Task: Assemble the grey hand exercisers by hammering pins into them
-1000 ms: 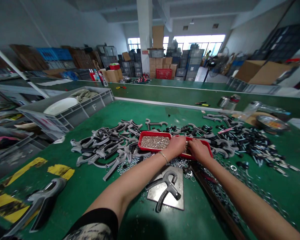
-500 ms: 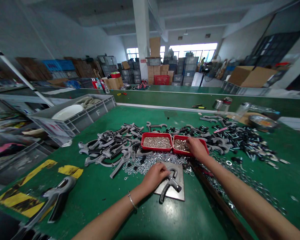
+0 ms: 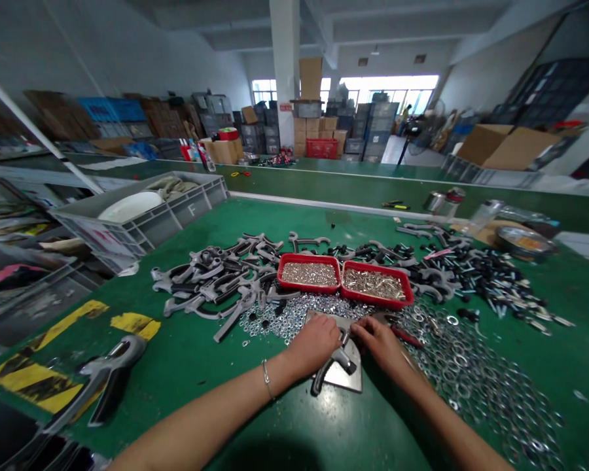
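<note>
A grey plier-like clamp [image 3: 342, 360] with a black grip lies on a square metal plate [image 3: 351, 379] in front of me. My left hand [image 3: 317, 341] is closed on the clamp's upper part, its fingers curled over it. Just right of the clamp, my right hand [image 3: 379, 337] pinches thumb and fingers together near the clamp's jaw; whatever is in the pinch is too small to make out. Behind the hands stand a red tray of small metal pieces [image 3: 309, 288] and a second red tray of small metal pins [image 3: 377, 302]. Red-handled pliers [image 3: 406, 337] lie beside my right hand.
Loose washers [image 3: 471, 373] spread over the right side. More grey clamps [image 3: 220, 281] are heaped at left, and black-headed bolts [image 3: 495, 281] at back right. A single clamp [image 3: 112, 369] lies front left, near yellow-black tape [image 3: 49, 399]. A grey crate [image 3: 177, 212] stands back left.
My right hand has come out of the right red tray, back toward me and left to the clamp. The left hand has shifted slightly right over the clamp.
</note>
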Available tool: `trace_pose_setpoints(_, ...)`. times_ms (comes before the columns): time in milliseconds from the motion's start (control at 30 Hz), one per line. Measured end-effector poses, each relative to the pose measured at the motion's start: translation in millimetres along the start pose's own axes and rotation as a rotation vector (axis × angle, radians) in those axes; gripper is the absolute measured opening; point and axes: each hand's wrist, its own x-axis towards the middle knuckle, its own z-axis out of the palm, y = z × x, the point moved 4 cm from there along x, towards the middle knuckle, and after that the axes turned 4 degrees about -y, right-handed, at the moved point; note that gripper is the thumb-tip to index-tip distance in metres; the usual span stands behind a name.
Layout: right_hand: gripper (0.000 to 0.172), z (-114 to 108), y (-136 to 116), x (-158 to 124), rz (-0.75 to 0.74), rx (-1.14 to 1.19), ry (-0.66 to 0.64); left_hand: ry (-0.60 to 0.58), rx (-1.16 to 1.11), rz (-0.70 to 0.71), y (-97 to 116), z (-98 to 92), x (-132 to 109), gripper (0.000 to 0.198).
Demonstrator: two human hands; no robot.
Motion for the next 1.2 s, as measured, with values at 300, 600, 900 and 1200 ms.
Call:
trace_pose_setpoints(300,0.03,0,-6,-1,-0.12,-0.249,0.021,0.049,0.101,-0.025,-4,12.8,-1,0.025)
trace_pose_setpoints(600,0.022,-11,-20,-14,-0.331,-0.669,-0.017,0.078,0.066,-0.089,7,0.3,-18,0.023)
trace_pose_setpoints(900,0.023,-76,22,-68,-0.077,-1.063,0.069,0.027,-0.01,-0.256,27,-1.9,-39,0.04)
trace_pose_setpoints(1200,0.032,-48,-27,-77,0.095,-0.472,-0.156,0.048,-0.104,-0.291,20,1.7,-43,0.038)
